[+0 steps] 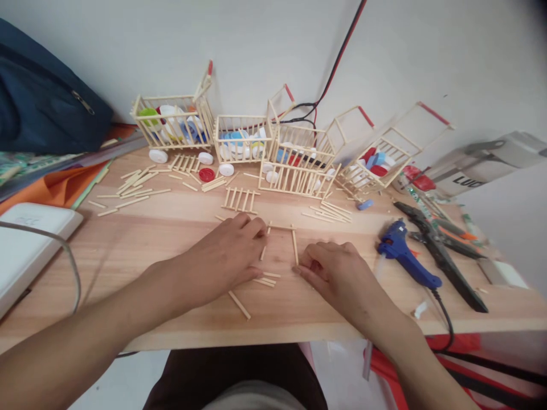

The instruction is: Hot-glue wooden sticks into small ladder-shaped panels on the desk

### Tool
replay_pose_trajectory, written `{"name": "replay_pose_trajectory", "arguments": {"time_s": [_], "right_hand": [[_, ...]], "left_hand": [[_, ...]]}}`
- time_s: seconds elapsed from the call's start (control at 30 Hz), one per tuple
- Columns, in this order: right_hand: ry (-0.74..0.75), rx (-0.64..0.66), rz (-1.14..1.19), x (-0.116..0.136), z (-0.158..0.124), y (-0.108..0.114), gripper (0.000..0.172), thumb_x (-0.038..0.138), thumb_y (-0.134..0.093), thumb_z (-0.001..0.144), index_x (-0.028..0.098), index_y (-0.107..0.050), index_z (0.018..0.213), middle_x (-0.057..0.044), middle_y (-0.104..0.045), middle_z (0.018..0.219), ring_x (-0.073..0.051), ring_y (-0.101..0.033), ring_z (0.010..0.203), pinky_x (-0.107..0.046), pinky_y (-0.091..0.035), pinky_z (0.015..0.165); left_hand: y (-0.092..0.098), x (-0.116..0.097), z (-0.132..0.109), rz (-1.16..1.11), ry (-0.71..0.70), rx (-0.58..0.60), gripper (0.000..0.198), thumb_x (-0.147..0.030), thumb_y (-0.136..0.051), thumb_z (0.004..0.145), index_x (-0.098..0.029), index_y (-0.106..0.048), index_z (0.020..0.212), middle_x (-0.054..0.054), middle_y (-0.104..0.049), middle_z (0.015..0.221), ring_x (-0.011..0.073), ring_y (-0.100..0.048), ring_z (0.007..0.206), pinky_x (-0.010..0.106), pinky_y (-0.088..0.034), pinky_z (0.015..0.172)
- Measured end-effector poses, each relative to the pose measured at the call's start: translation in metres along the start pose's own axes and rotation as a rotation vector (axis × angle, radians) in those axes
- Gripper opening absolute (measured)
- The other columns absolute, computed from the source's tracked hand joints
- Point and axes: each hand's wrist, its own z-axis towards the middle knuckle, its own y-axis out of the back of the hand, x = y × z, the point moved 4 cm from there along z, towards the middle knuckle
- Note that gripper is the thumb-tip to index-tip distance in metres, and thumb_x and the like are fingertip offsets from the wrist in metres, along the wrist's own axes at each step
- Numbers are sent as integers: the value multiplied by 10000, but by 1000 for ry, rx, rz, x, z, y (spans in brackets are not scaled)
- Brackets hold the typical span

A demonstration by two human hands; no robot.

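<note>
On the wooden table, thin wooden sticks form a small three-sided frame, its top stick (281, 226) lying crosswise. My left hand (226, 250) is curled at the frame's left side, its fingertips on the left stick (263, 253) and covering part of it. With thumb and forefinger, my right hand (342, 270) pinches the lower end of the right stick (294, 246). A few loose sticks (268, 281) lie between the hands, and a longer stick (239, 305) sits nearer the table edge. Just beyond is a ladder-like stick panel (240, 201).
Several stick carts, including a left cart (173, 122) and a right cart (380, 162), hold bottle caps along the wall. Loose sticks (134, 185) lie at left. A blue glue gun (405, 256) and black tool (444, 262) are at right; a white box (38, 228) is at left.
</note>
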Motion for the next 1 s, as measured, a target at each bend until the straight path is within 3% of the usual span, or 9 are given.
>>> {"name": "replay_pose_trajectory", "arguments": {"time_s": [0.07,0.17,0.3,0.47,0.6,0.8,1.0], "right_hand": [[5,-37,25,-2,0,3,161,323,-619,861,207,-585,755,7,-624,718,-174,-556,692,-311,-327,689],[20,-199,49,-4,5,10,126,308,-555,905,205,-624,885,-29,-658,853,-184,-586,767,-322,-376,718],[73,-364,1,1,16,12,216,245,-496,934,200,-650,1079,-82,-661,1011,-222,-585,914,-356,-426,791],[121,-351,-162,11,20,-3,299,195,-466,936,146,-629,1182,-129,-648,1064,-247,-547,911,-396,-452,807],[155,-343,-223,15,17,-13,355,153,-462,929,179,-564,1268,-129,-616,1140,-250,-526,968,-399,-442,815],[166,-303,-254,22,19,-12,332,198,-450,947,162,-572,1253,-136,-614,1153,-254,-522,975,-393,-432,806],[170,-246,-343,24,19,-13,368,128,-483,905,125,-566,1264,-138,-604,1167,-265,-491,971,-385,-424,806]], "left_hand": [[0,-1,1,13,11,15,219,-286,-565,887,-129,-620,1030,118,-540,1162,249,-449,1090,386,-375,960],[1,-4,2,54,24,47,242,-289,-587,873,-119,-620,1041,130,-549,1149,255,-457,1072,396,-382,950],[0,-7,4,98,35,82,255,-270,-544,899,-100,-612,1076,136,-566,1111,259,-456,1081,405,-383,959],[-7,-4,4,109,40,33,357,-342,-587,872,-101,-586,1136,136,-546,1132,264,-447,1076,416,-380,963],[-10,-4,4,119,33,17,400,-383,-593,865,-93,-584,1141,134,-544,1127,267,-444,1067,420,-379,961],[-9,-4,4,123,27,15,419,-415,-586,865,-91,-600,1131,132,-546,1133,269,-446,1067,415,-376,968],[-9,-5,5,107,55,20,454,-429,-610,845,-71,-607,1123,137,-546,1120,271,-449,1049,416,-385,955]]}}
